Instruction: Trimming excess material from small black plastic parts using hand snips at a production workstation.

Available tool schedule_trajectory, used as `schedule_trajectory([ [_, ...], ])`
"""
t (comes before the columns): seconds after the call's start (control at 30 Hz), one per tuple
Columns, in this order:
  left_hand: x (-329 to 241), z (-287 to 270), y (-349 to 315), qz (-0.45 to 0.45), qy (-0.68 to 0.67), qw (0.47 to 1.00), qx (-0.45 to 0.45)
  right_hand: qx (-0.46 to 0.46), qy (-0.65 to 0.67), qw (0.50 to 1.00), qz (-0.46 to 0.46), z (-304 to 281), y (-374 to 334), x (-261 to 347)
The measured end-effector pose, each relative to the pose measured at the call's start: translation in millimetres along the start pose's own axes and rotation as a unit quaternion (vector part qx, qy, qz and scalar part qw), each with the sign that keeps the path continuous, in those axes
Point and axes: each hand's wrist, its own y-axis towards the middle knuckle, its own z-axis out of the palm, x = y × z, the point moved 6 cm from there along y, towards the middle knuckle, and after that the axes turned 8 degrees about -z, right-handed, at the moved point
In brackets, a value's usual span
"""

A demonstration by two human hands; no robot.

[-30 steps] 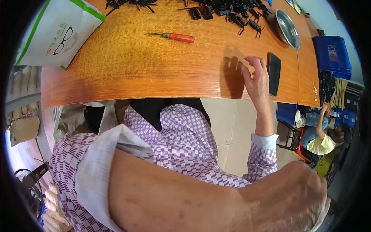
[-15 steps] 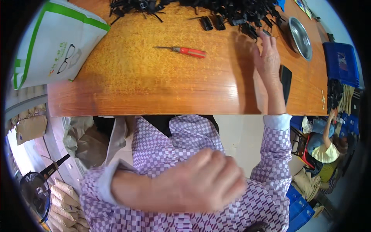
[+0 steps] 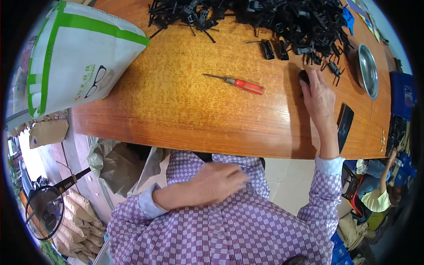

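Left hand (image 3: 216, 182) lowered before checked shirt (image 3: 212, 234), curled, contents unclear, right hand (image 3: 321, 98) stretched over table (image 3: 176, 97), holding black piece (image 3: 303, 77)

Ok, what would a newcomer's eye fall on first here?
Probably the tangled heap of black plastic parts at the top of the view, then the white, green-edged bag at upper left. The red-handled screwdriver stands out mid-view on the wooden table. The right hand is at a small black piece.

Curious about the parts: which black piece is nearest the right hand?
The black piece at the fingertips of the right hand; the rest lie in or near the pile.
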Motion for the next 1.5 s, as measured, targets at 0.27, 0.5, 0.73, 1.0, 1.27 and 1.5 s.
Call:
schedule_trajectory([
  [0.27,49.1,-111.1,60.5,-0.099,0.017,0.974,-0.202,0.053,0.091,0.986,-0.132,-14.7,20.7,98.3],
  [0.5,58.9,-154.7,121.9,-0.092,0.014,0.964,-0.251,0.038,0.099,0.968,-0.228,37.4,25.8,135.2],
  [0.73,37.3,-128.9,186.9,0.082,0.307,0.92,-0.231,0.078,0.476,0.875,-0.03,7.3,-46.5,130.9],
  [1.0,55.4,-122.7,173.5,-0.023,0.338,0.935,-0.108,-0.015,0.667,0.727,0.158,19.7,-88.4,112.4],
  [1.27,16.9,-79.4,66.6,-0.014,0.044,0.972,-0.231,-0.124,0.716,0.65,0.223,29.2,-68.7,126.8],
  [1.5,-10.0,-47.0,-9.5,0.026,0.02,0.921,-0.389,-0.128,0.692,0.701,0.116,11.3,-95.0,175.6],
])
